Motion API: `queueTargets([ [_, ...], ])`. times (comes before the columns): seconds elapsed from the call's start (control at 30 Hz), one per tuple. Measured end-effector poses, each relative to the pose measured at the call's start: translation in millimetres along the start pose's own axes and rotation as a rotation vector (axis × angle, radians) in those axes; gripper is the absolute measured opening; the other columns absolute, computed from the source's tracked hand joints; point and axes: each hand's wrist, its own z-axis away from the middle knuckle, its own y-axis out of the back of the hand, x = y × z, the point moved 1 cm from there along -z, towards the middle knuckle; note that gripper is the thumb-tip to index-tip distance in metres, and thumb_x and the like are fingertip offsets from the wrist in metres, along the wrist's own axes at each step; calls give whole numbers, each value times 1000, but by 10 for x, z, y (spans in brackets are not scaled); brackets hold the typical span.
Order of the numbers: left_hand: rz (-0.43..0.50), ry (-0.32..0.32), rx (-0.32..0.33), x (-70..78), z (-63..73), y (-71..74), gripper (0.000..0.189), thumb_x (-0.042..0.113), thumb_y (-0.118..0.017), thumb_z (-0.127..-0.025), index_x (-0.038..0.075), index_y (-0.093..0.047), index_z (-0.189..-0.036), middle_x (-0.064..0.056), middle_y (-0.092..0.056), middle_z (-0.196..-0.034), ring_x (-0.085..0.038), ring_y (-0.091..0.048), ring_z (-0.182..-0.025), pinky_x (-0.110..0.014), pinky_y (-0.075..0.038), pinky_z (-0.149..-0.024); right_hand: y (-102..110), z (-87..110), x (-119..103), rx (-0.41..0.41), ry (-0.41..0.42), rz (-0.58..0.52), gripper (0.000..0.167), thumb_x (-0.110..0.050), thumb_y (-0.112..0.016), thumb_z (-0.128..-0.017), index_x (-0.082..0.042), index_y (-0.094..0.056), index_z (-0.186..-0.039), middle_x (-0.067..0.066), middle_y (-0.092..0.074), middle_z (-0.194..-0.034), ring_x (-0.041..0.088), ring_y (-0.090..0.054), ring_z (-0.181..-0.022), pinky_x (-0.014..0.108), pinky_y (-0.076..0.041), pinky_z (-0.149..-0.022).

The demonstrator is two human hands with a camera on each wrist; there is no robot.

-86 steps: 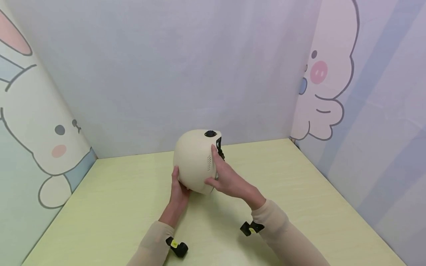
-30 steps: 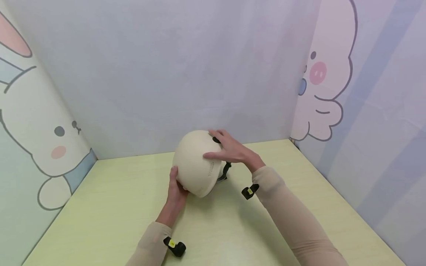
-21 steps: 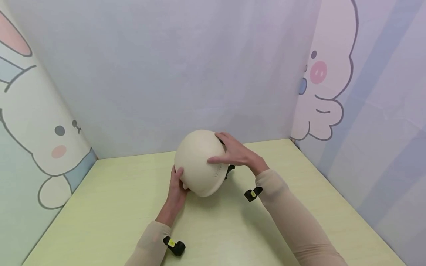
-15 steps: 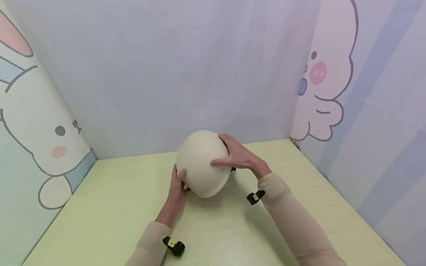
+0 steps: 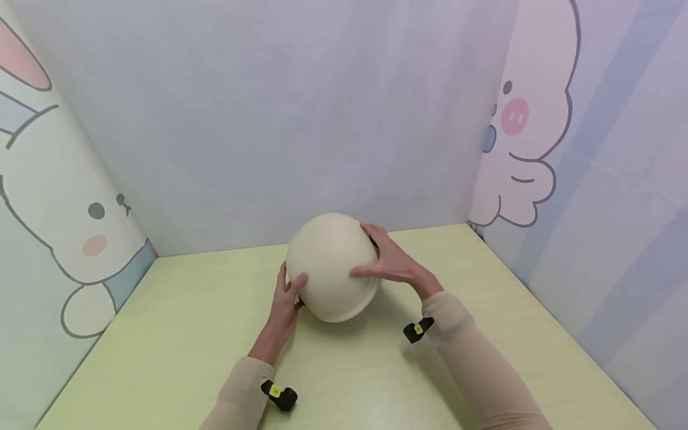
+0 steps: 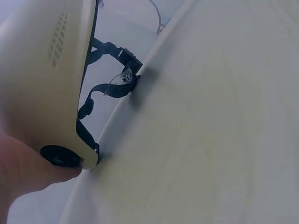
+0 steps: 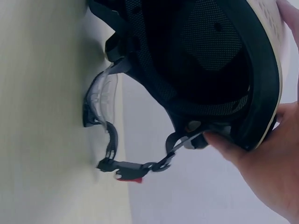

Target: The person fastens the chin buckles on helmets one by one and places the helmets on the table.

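A cream helmet (image 5: 330, 263) is tilted over the table, its smooth dome towards me in the head view. My left hand (image 5: 283, 307) grips its left side, thumb on the shell. On the right, my right hand (image 5: 395, 263) holds it with thumb on the shell and fingers round the far edge. The right wrist view shows the dark padded inside (image 7: 205, 42) and a hanging chin strap (image 7: 133, 170) whose buckle has a red part. In the left wrist view a black round fitting (image 6: 60, 155) sits beside my left hand, and vent slots (image 6: 58, 42) mark the shell.
The pale yellow-green table (image 5: 177, 334) runs back to a plain grey-lilac cloth wall (image 5: 258, 119). Side walls carry a cartoon rabbit (image 5: 59, 227) and another white cartoon figure (image 5: 537, 107). A small black camera is strapped on each sleeve.
The helmet has turned, bringing its dome to face me; its strap is now out of sight in the head view. My right hand went up its right side, then slid slightly right and down.
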Motion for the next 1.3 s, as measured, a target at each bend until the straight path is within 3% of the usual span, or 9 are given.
queueTargets([
  [0.3,-70,-18,10,22,-3,-23,88,29,-66,-94,26,-8,-161,-22,-33,-154,-38,-41,-135,-52,-26,-114,-67,106,192,31,-15,-120,105,-49,-82,-78,-22,-22,-160,7,-23,-160,29,-29,-143,57,-33,-109],
  [0.47,-122,-23,9,-5,-22,-27,91,30,-70,-93,24,-9,-161,-20,-33,-156,-36,-40,-138,-52,-26,-115,-78,160,275,62,-26,-241,73,-42,-52,-102,-9,-23,-159,17,-21,-160,37,-25,-145,59,-30,-111],
  [0.6,-128,-24,-2,-25,-23,-27,93,28,-71,-92,21,-9,-162,-18,-26,-160,-32,-31,-144,-49,-23,-117,-102,203,369,80,-60,-332,60,-34,-36,-109,-3,-21,-158,21,-20,-160,41,-29,-143,59,-29,-111],
  [0.8,-147,-36,-35,-45,-11,-42,92,24,-71,-91,19,-12,-162,-16,-22,-163,-28,-22,-149,-48,-21,-118,-134,279,477,54,-161,-373,73,-38,-53,-100,-15,-17,-160,16,-15,-162,38,-30,-144,58,-36,-107],
  [0.97,-168,-18,-28,-40,2,-53,92,24,-71,-92,23,-12,-162,-23,-28,-158,-33,-28,-146,-50,-21,-117,-139,307,500,46,-224,-320,90,-46,-71,-88,-24,-19,-159,9,-16,-161,34,-34,-140,55,-38,-106],
  [1.1,-180,-18,-26,-29,9,-63,93,24,-72,-92,22,-11,-162,-24,-32,-156,-34,-32,-144,-50,-23,-116,-133,312,512,25,-244,-299,97,-48,-76,-84,-23,-19,-159,11,-19,-159,35,-37,-138,55,-39,-105],
  [1.3,-204,-26,-15,-48,-6,-63,94,25,-74,-90,19,-13,-162,-20,-30,-158,-31,-26,-147,-48,-24,-117,-148,315,543,-18,-238,-245,96,-49,-79,-81,-17,-28,-155,12,-30,-152,31,-42,-134,49,-43,-103],
])
